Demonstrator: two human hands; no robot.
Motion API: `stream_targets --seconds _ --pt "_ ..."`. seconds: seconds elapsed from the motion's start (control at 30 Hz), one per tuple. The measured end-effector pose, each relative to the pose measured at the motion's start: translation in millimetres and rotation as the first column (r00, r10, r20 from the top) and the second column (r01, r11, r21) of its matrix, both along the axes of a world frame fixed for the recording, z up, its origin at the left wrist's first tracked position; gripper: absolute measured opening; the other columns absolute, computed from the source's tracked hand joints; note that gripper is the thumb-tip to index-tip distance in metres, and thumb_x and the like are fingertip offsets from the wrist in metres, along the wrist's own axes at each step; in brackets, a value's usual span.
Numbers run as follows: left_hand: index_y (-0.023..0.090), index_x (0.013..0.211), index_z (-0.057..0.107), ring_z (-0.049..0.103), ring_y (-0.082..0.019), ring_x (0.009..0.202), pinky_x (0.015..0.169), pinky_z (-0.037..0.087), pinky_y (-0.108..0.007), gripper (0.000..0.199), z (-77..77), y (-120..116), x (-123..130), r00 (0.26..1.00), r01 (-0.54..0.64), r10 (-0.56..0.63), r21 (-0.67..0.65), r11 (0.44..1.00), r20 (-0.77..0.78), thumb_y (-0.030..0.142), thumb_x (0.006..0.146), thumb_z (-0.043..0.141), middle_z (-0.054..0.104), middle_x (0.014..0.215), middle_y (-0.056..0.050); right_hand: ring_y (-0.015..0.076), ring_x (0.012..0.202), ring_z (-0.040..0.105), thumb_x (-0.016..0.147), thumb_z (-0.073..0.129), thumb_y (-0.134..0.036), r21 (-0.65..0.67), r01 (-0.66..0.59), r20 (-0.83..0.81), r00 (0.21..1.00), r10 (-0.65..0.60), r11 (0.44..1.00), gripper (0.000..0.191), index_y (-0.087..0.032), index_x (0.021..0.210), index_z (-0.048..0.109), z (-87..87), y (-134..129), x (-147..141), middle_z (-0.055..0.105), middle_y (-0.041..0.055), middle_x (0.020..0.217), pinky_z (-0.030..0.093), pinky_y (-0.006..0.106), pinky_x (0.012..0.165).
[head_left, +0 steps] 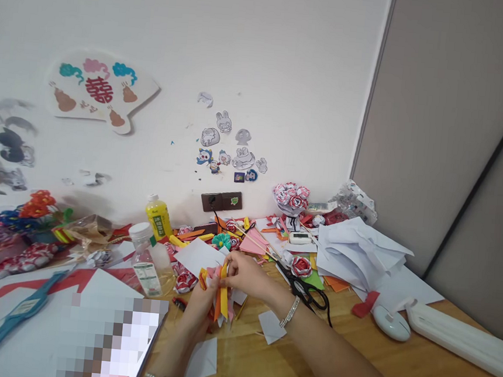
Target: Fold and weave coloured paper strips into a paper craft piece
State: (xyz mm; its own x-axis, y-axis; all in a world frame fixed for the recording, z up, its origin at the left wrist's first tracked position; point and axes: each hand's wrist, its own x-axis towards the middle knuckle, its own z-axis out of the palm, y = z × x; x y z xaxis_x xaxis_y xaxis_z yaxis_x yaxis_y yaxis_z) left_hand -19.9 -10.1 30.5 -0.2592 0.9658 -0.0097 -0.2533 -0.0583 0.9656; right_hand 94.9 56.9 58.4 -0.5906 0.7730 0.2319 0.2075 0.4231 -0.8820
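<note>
Several folded paper strips (pixel 223 300), yellow, orange and pink, are bunched between my two hands above the table. My left hand (pixel 205 300) is closed round the lower left of the bunch. From the right, my right hand (pixel 240 274) pinches its upper end near the yellow strip. The fingers partly cover the strips, so their exact folds cannot be made out. Just behind my hands lies a white sheet (pixel 199 258), with a green paper flower (pixel 221 241) beyond it. A small white paper square (pixel 271 327) lies below my right wrist.
Black scissors (pixel 308 292) lie right of my hands, near a red-and-white paper rose (pixel 301 267). A clear jar (pixel 147 264) and a yellow bottle (pixel 159 218) stand left. White papers (pixel 352 250) and a mouse (pixel 391 323) are at right; a blurred screen (pixel 127 348) is lower left.
</note>
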Motion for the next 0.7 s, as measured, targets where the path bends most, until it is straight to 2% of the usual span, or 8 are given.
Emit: stream_targets --seconds 0.07,0.13,0.23,0.3,0.4,0.53,0.6,0.7 --pt "0.019 0.081 0.054 0.053 -0.012 0.041 0.041 0.041 -0.023 0.054 0.1 -1 -2 0.995 0.101 -0.101 0.009 0.995 0.018 0.059 0.054 0.077 0.059 0.055 0.004 0.0099 0.059 0.049 0.066 0.075 -0.012 0.036 0.013 -0.007 1.0 -0.013 0.999 0.038 -0.02 0.098 0.057 0.8 0 1 0.049 -0.0085 0.064 0.034 0.02 0.052" --pt "0.018 0.074 0.054 0.055 -0.012 0.045 0.044 0.043 -0.023 0.049 2.6 -4 -2 0.985 0.173 -0.173 0.004 0.985 0.021 0.048 0.049 0.084 0.059 0.054 0.003 0.0104 0.063 0.047 0.064 0.078 -0.014 0.084 -0.027 -0.001 1.0 0.028 0.996 0.04 -0.02 0.099 0.061 3.3 -1 3 0.049 -0.0073 0.068 0.034 0.02 0.054" --pt "0.018 0.065 0.051 0.055 -0.012 0.044 0.045 0.043 -0.023 0.045 7.8 -7 -2 0.963 0.268 -0.266 -0.047 0.962 0.043 0.037 0.046 0.088 0.058 0.051 0.003 0.0122 0.071 0.049 0.064 0.08 -0.021 0.145 -0.125 -0.018 0.991 0.129 0.982 0.033 -0.019 0.095 0.067 7.3 -1 6 0.054 -0.0039 0.076 0.037 0.022 0.06" --pt "0.018 0.067 0.052 0.054 -0.012 0.041 0.044 0.042 -0.023 0.043 9.4 -9 -2 0.957 0.288 -0.285 -0.058 0.956 0.059 0.034 0.048 0.087 0.058 0.051 0.003 0.0137 0.077 0.053 0.074 0.074 -0.025 0.143 -0.164 -0.076 0.981 0.176 0.976 0.024 -0.019 0.096 0.07 8.7 0 7 0.06 -0.0009 0.083 0.04 0.023 0.066" --pt "0.018 0.074 0.055 0.056 -0.013 0.041 0.043 0.042 -0.024 0.041 7.2 -9 -1 0.96 0.278 -0.273 -0.074 0.958 0.067 0.033 0.051 0.086 0.06 0.052 0.002 0.0161 0.088 0.057 0.085 0.063 -0.029 0.171 -0.164 -0.129 0.974 0.187 0.971 0.018 -0.018 0.096 0.073 8.8 1 8 0.064 0.0033 0.092 0.044 0.026 0.078" --pt "0.019 0.081 0.057 0.057 -0.014 0.044 0.044 0.044 -0.024 0.042 1.9 -7 -1 0.97 0.23 -0.225 -0.056 0.971 0.094 0.033 0.053 0.085 0.062 0.055 0.002 0.0185 0.1 0.056 0.087 0.06 -0.033 0.254 -0.187 -0.059 0.976 0.209 0.949 0.022 -0.019 0.098 0.073 8.1 1 8 0.065 0.0058 0.099 0.044 0.03 0.088" --pt "0.019 0.082 0.058 0.058 -0.014 0.048 0.047 0.046 -0.024 0.041 2.3 -5 -3 0.977 0.176 -0.171 -0.031 0.984 0.127 0.034 0.054 0.085 0.062 0.056 0.002 0.0194 0.108 0.055 0.089 0.058 -0.036 0.275 -0.179 -0.048 0.979 0.199 0.945 0.029 -0.019 0.109 0.069 7.1 -1 8 0.063 0.0078 0.109 0.043 0.032 0.093" --pt "0.019 0.08 0.059 0.061 -0.014 0.055 0.053 0.049 -0.024 0.035 7.1 -1 -11 0.972 0.021 -0.013 -0.034 0.999 0.235 0.032 0.057 0.082 0.064 0.062 0.002 0.0208 0.119 0.049 0.091 0.053 -0.042 0.321 -0.08 -0.115 0.986 0.123 0.944 0.041 -0.019 0.125 0.058 1.6 -8 5 0.057 0.0105 0.124 0.038 0.037 0.102"
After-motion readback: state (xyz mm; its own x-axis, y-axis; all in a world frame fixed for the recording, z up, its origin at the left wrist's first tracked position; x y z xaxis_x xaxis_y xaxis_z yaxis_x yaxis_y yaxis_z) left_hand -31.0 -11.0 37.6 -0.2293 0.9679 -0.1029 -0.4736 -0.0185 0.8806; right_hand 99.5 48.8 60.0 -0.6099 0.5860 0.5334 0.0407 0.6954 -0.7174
